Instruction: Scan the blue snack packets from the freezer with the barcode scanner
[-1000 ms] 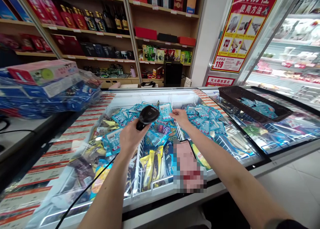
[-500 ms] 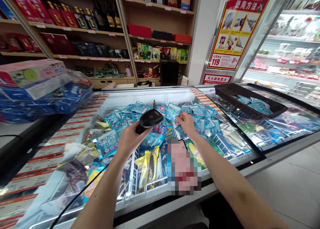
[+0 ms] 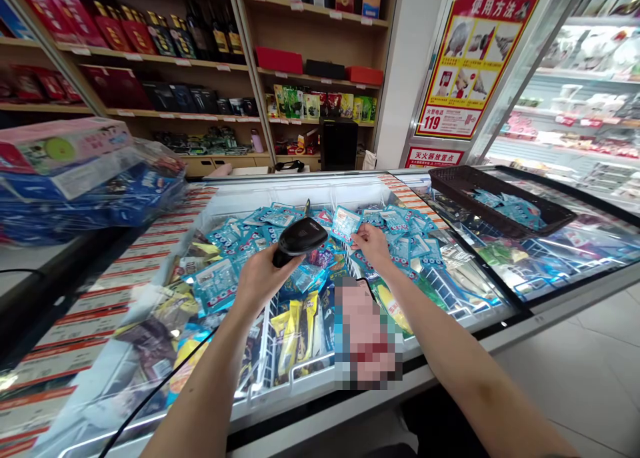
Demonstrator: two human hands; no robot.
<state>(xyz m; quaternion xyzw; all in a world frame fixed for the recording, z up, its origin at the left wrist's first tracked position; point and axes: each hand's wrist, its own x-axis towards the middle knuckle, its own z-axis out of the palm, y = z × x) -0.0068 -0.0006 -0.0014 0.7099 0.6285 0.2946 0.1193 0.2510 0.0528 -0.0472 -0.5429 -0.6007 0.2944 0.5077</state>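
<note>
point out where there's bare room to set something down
The dark basket looks bare at its left end, beside its blue packets. Tiled floor shows open along the freezer's front, right of the right forearm. Crowded: loose blue packets spread around the right hand and the left hand with its scanner.

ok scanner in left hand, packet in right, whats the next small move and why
Probably tilt the black scanner slightly toward the blue packet: the left hand grips it with its head pointing roughly that way, and the right hand pinches the packet's edge, pale printed side showing.
</note>
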